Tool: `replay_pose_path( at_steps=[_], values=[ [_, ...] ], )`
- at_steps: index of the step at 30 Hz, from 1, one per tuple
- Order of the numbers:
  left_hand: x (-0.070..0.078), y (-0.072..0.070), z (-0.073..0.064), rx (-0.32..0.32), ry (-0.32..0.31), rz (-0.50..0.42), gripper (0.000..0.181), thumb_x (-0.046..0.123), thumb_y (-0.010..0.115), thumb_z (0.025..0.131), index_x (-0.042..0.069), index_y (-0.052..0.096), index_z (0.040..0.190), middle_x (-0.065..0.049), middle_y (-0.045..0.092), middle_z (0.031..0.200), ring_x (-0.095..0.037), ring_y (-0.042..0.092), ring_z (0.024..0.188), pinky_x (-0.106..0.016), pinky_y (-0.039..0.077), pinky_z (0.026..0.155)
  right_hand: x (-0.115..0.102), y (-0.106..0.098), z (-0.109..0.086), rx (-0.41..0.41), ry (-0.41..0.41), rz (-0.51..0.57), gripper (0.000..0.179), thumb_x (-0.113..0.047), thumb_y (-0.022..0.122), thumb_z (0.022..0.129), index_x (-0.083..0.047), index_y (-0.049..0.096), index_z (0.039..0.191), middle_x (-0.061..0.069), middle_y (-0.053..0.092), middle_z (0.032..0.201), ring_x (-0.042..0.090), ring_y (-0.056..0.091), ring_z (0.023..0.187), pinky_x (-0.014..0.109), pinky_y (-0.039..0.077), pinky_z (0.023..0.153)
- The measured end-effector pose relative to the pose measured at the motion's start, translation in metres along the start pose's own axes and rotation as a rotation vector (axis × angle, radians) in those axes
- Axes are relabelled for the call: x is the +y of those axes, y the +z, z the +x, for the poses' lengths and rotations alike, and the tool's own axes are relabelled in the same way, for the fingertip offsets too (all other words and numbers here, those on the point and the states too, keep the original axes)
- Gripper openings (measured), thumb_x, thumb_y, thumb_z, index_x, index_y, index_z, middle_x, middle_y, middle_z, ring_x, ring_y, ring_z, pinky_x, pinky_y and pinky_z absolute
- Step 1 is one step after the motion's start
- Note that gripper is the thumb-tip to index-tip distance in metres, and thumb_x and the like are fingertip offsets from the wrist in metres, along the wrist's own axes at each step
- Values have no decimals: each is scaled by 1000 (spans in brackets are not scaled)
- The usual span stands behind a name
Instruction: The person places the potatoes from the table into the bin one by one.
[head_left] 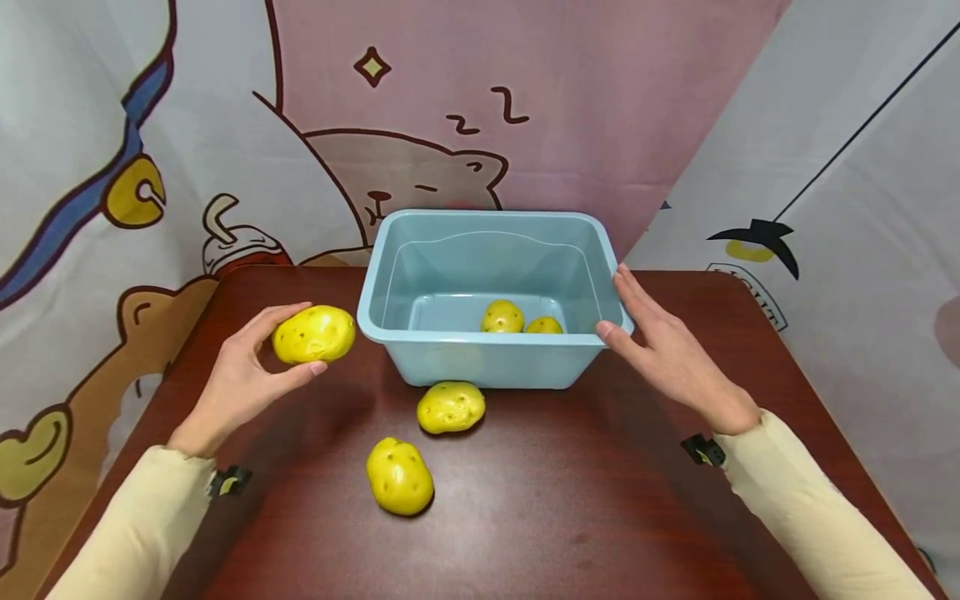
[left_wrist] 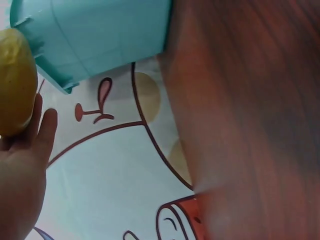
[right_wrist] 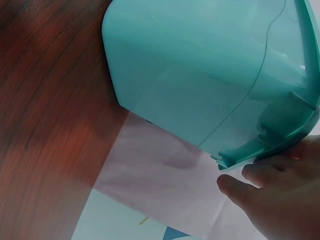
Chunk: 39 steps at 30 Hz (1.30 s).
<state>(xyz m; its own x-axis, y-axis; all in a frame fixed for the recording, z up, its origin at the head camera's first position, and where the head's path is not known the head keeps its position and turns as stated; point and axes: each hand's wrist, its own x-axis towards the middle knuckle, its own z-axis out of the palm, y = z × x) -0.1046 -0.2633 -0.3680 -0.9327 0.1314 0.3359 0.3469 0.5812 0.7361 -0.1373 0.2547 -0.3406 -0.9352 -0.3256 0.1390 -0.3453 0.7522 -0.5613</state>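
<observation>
My left hand [head_left: 242,377] grips a yellow potato [head_left: 314,334] between thumb and fingers, held above the table to the left of a light blue plastic bin [head_left: 480,360]. In the left wrist view the same potato [left_wrist: 16,82] shows at the left edge, close to the bin's rim. At the bin's right front corner, my right hand [head_left: 671,354] holds the rim, thumb on top and fingers along the outer side. The right wrist view shows those fingers [right_wrist: 265,175] under the lip. Inside the bin lie two potatoes, one larger in view [head_left: 502,317] and one partly hidden by the front rim [head_left: 544,325].
Two more potatoes rest on the dark brown table [head_left: 555,500]: one right before the bin's front wall [head_left: 451,407], another nearer to me [head_left: 400,476]. A cartoon-printed cloth [head_left: 600,108] hangs behind the table's back edge.
</observation>
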Motion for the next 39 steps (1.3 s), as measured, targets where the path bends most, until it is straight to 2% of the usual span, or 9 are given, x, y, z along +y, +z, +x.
replay_pose_path(
  at_steps=[7,18,23,29,39],
  values=[
    [14,-2,7,96,49,-10,76,5,89,78,23,60,146,5,61,133,-7,54,113,-17,40,95,-1,1,2,7,1,0,80,-47,59,104,-24,15,167,-14,5,172,29,21,157,67,29,116],
    [46,-1,17,150,113,-57,78,0,89,75,19,61,145,1,62,136,-7,54,119,-19,40,102,0,1,0,4,0,4,80,-46,59,105,-24,14,167,-14,4,172,30,20,157,67,29,116],
    [62,2,26,147,140,-69,78,1,89,76,19,60,146,0,62,135,-8,55,118,-19,41,101,-1,0,-1,0,5,7,80,-46,59,105,-23,14,167,-14,4,172,30,20,157,67,29,116],
    [73,8,39,131,204,-81,78,1,90,75,20,61,145,1,64,133,-9,56,115,-21,43,100,0,0,-1,8,6,6,80,-46,58,105,-22,15,167,-13,5,172,30,19,157,67,29,116],
    [88,23,64,42,264,-84,77,5,91,77,12,58,147,1,63,134,-13,58,116,-21,44,101,1,0,-1,5,1,0,81,-47,58,104,-23,14,167,-14,4,172,28,18,158,66,28,117]
  ],
)
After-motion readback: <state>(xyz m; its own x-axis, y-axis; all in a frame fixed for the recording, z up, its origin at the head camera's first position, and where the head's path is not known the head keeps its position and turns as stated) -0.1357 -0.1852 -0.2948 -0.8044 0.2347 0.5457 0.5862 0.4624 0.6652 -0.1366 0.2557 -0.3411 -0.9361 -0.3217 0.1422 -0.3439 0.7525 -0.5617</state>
